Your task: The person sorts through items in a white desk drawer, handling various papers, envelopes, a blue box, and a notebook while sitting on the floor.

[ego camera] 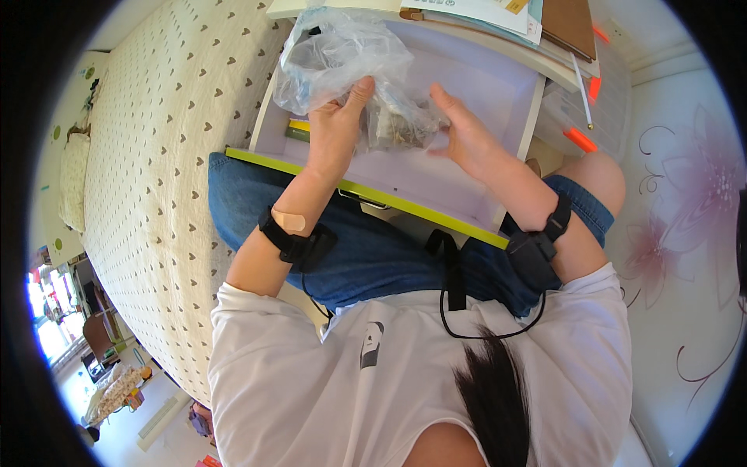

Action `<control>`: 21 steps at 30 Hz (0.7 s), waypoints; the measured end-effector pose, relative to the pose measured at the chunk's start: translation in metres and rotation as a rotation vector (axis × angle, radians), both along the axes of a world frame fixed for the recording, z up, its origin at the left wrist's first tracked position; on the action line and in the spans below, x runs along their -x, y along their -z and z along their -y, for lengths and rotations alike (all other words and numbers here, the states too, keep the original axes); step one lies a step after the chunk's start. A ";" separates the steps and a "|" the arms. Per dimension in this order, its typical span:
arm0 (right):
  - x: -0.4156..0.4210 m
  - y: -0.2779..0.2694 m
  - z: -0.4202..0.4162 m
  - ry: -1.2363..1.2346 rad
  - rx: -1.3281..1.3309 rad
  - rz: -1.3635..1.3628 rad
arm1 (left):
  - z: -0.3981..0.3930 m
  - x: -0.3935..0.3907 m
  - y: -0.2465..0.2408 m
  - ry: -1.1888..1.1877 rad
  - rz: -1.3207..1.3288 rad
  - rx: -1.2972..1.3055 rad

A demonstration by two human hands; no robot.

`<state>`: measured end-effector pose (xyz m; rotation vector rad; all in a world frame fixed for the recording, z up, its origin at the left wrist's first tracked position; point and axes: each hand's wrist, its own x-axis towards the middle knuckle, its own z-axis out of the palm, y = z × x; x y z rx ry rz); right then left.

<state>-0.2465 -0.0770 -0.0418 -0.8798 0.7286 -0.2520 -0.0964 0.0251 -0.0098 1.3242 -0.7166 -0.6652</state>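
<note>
My left hand (341, 117) grips a crumpled clear plastic bag (356, 52) between thumb and fingers, over a pulled-out drawer (432, 219) with a lime-green front edge. Part of the bag hangs to the right of that hand, with something brownish (402, 129) inside that I cannot make out. My right hand (461, 137) is at the right side of this hanging part, thumb and fingers apart; its fingertips are close to the plastic, and whether they touch it is unclear. A small green and yellow box (298, 129) lies in the drawer's left part, partly hidden by my left wrist.
Papers (496, 14) and a brown folder (569, 26) lie on the surface behind the drawer, with a thin white stick (582, 93) jutting over its edge. Clear plastic bins (613, 99) with orange latches stand at right. A bed with a heart-patterned cover (163, 146) borders the left side.
</note>
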 end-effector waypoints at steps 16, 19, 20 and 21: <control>-0.003 -0.022 -0.007 -0.147 0.232 -0.072 | 0.006 -0.015 -0.008 0.162 0.436 -0.242; -0.006 -0.013 -0.011 -0.312 0.380 -0.047 | 0.017 -0.038 -0.005 0.142 0.539 -0.281; -0.004 -0.014 -0.012 -0.332 0.396 -0.022 | 0.021 -0.044 -0.004 0.187 0.522 -0.220; -0.004 -0.019 -0.014 -0.356 0.410 0.005 | 0.023 -0.050 -0.002 0.227 0.505 -0.163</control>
